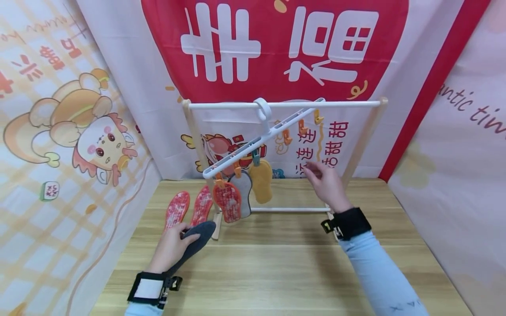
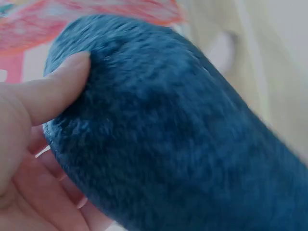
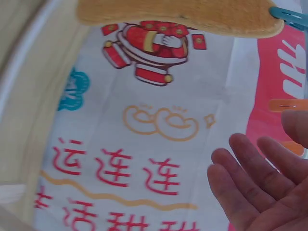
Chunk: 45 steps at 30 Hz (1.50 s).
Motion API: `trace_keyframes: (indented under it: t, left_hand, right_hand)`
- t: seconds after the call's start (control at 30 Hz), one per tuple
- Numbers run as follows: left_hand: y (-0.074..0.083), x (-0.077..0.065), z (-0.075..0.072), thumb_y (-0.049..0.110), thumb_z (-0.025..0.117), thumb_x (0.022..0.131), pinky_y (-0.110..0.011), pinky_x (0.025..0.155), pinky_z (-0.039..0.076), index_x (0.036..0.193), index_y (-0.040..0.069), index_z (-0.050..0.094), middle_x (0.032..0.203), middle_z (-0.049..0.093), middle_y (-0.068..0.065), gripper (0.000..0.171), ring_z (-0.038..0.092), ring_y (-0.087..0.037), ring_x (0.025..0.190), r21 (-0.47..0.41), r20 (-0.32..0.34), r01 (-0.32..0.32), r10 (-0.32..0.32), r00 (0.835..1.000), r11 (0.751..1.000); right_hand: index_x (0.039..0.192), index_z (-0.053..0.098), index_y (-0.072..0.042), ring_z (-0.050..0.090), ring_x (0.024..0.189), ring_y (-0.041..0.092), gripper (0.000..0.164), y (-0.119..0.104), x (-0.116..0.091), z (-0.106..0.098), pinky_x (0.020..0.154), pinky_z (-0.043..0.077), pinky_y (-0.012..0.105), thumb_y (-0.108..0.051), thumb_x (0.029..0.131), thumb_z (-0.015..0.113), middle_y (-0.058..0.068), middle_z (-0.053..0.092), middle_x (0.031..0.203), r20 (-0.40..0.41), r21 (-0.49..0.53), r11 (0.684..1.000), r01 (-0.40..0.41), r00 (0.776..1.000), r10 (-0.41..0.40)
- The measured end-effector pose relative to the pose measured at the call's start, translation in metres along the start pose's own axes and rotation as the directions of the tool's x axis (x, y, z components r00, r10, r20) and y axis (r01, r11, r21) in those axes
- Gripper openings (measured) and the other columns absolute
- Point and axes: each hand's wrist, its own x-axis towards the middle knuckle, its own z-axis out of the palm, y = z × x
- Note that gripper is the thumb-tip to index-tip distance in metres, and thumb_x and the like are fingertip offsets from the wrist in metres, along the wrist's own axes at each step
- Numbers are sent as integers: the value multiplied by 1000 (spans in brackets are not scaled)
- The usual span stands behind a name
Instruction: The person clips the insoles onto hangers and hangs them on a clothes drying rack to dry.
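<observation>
My left hand [image 1: 170,248] grips a dark blue fuzzy insole [image 2: 159,115], thumb on its plush face and fingers behind. My right hand [image 1: 326,184] is raised on the right with relaxed fingers, holding nothing; in the right wrist view it is near an orange clip [image 3: 288,105]. A white clip hanger [image 1: 253,142] slants across the rack, hooked over its top bar. From its near half hang a red-and-white insole [image 1: 229,204], a grey insole [image 1: 247,193] and a yellow insole [image 1: 261,182]. Toward its far end, an orange clip [image 1: 287,138] and others hang bare.
Two red-patterned insoles [image 1: 178,207] lie on the wooden table [image 1: 269,272] at the left. The rack has a white top bar [image 1: 348,104], wooden side posts [image 1: 363,145] and a low crossbar [image 1: 292,210]. Printed cloth [image 1: 166,145] encloses the back and sides.
</observation>
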Motion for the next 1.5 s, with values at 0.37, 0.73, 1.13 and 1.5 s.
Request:
trace_keyframes:
  t: [0.37,0.73,1.13,1.5]
  left_hand:
    - [82,-17,-17,22,80,85,-25,54,52,97,12,72,80,70,3,17,60,-9,63,-210,-301,-227,158,940,951]
    - [128,-18,12,31,75,89,-29,60,57,102,18,73,90,72,6,18,65,-12,70,-485,-252,-255,146,957,837]
    - [150,2,49,30,74,91,-28,62,53,105,13,71,89,70,4,23,62,-13,71,-540,-232,-236,127,964,808]
    - [170,31,77,22,73,92,-29,71,56,107,6,70,98,71,-5,22,66,-16,82,-645,-155,-151,64,986,749]
  right_hand:
    - [147,47,-10,55,125,28,52,-44,60,-15,100,48,43,-33,102,57,13,57,139,145,89,989,-115,984,101]
    - [153,40,-20,51,128,29,56,-48,90,-19,103,45,50,-33,101,58,11,50,145,340,195,957,-217,930,142]
    - [143,52,-13,56,112,29,47,-53,83,-16,96,48,50,-30,100,61,13,60,130,364,234,947,-219,923,123]
    - [145,50,-16,55,120,29,50,-61,64,-14,100,47,50,-31,98,62,11,57,136,327,324,911,-255,934,145]
